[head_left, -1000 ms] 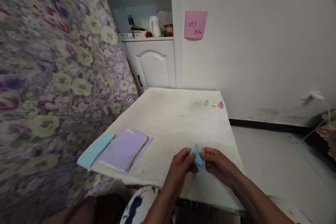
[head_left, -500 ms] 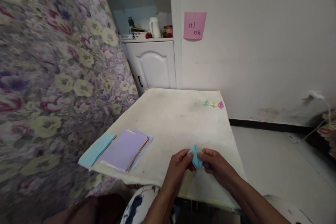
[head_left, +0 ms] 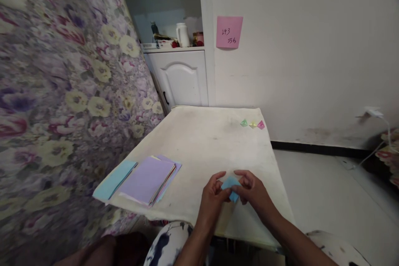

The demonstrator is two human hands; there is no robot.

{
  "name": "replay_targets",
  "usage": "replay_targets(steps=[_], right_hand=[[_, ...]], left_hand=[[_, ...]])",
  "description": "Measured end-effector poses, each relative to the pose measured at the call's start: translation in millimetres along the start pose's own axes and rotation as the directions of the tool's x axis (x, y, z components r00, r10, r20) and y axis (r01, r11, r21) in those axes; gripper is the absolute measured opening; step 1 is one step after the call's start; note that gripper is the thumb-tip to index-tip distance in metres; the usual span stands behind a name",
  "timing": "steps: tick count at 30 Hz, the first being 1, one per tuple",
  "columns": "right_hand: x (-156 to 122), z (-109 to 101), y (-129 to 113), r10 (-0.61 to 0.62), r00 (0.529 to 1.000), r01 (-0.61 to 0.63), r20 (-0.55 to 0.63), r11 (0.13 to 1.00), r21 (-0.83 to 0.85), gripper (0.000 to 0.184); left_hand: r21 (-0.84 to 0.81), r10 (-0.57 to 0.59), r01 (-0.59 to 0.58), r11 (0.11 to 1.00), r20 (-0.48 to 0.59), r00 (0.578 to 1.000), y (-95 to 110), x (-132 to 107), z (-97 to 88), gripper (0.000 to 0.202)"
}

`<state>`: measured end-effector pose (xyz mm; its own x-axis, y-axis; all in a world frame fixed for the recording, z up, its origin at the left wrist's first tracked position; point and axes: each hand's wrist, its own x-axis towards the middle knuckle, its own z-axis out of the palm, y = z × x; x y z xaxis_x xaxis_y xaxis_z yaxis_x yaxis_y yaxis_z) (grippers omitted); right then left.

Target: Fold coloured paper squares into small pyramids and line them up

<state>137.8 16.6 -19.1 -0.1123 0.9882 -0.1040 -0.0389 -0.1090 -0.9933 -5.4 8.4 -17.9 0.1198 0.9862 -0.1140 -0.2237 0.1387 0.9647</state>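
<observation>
A small light-blue folded paper (head_left: 230, 183), roughly diamond-shaped, is held above the near right part of the table. My left hand (head_left: 215, 193) grips its left side, thumb on the face turned to me. From the right, my right hand (head_left: 251, 189) pinches the same paper with its thumb near the middle. Both index fingers are raised off the paper at the top. Fingers behind the paper are partly hidden.
A cream cloth covers the table (head_left: 199, 141). Purple paper sheets (head_left: 148, 178) lie stacked at the left, beside blue sheets (head_left: 115, 178). Green (head_left: 243, 123), yellow (head_left: 252, 124) and pink folded papers (head_left: 261, 124) sit at the far right corner. A floral curtain (head_left: 77, 91) hangs left.
The blue paper now shows a flatter, smoother face instead of a central crease with flaps. My index fingers have lifted away from it and my thumbs have moved lower.
</observation>
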Motion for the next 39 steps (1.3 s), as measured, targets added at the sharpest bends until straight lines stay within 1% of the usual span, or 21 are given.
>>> replay_targets(steps=[2,4,7,9,12,14,16,19,21,24,27,29,31,33,36,39], right_hand=[[1,-3,-1,0.017,0.997,-0.015,0.071,1.0,-0.019,0.027],[1,-4,-2,0.007,0.995,-0.001,0.103,0.998,-0.061,0.019],[1,-5,-2,-0.034,0.996,0.041,0.08,0.995,-0.096,0.018],[1,-4,-1,-0.039,0.997,0.045,0.067,0.995,-0.091,0.018],[1,-4,-1,-0.034,0.998,0.038,0.052,0.997,-0.063,0.019],[0,-4,-2,-0.036,0.999,0.037,0.035,0.998,-0.041,0.021],[0,-4,-3,-0.031,0.999,0.031,0.027,0.999,-0.012,0.021],[1,-4,-3,-0.011,0.999,0.011,0.036,1.0,0.008,0.021],[2,-5,-2,-0.012,0.999,0.013,0.038,0.999,-0.03,0.02],[4,-6,-2,-0.049,0.999,0.048,-0.004,0.991,-0.122,0.021],[2,-7,-6,-0.106,0.991,0.089,-0.076,0.975,-0.203,0.032],[0,-7,-9,-0.153,0.983,0.123,-0.098,0.958,-0.258,0.03],[-1,-6,-11,-0.183,0.979,0.149,-0.092,0.944,-0.293,0.024],[-1,-6,-11,-0.163,0.984,0.134,-0.076,0.946,-0.294,0.02],[1,-8,-7,-0.08,0.995,0.061,-0.066,0.968,-0.245,0.02],[4,-9,-5,-0.061,0.997,0.047,-0.054,0.972,-0.228,0.019]], left_hand=[[0.068,0.038,-0.038,0.997,-0.001,0.999,2,-2,0.5,0.046],[0.146,0.076,-0.074,0.987,-0.004,0.997,2,-5,1.3,0.042],[0.231,0.101,-0.1,0.968,0.009,0.995,2,-8,2.6,0.039],[0.252,0.113,-0.11,0.961,0.003,0.994,2,-9,3.2,0.039],[0.206,0.091,-0.084,0.975,-0.023,0.996,3,-8,3.6,0.038],[0.141,0.024,-0.023,0.99,-0.012,1.0,4,-7,3.9,0.031],[0.115,-0.056,0.053,0.992,0.021,0.998,3,-6,4.1,0.027],[0.118,-0.152,0.143,0.983,0.067,0.986,0,-7,4.4,0.033],[0.097,-0.189,0.181,0.979,0.083,0.978,-2,-7,4.3,0.035],[0.087,-0.191,0.185,0.979,0.066,0.979,-4,-7,4.0,0.036],[0.115,-0.188,0.183,0.976,0.034,0.982,-4,-7,4.6,0.033],[0.132,-0.182,0.179,0.975,0.013,0.983,-3,-6,5.8,0.03],[0.143,-0.167,0.167,0.975,-0.011,0.986,-1,-7,7.3,0.028],[0.152,-0.156,0.158,0.976,-0.028,0.987,0,-7,8.6,0.029],[0.145,-0.155,0.157,0.977,-0.025,0.988,0,-7,9.5,0.03],[0.131,-0.156,0.155,0.979,-0.004,0.988,-3,-7,8.8,0.028]])
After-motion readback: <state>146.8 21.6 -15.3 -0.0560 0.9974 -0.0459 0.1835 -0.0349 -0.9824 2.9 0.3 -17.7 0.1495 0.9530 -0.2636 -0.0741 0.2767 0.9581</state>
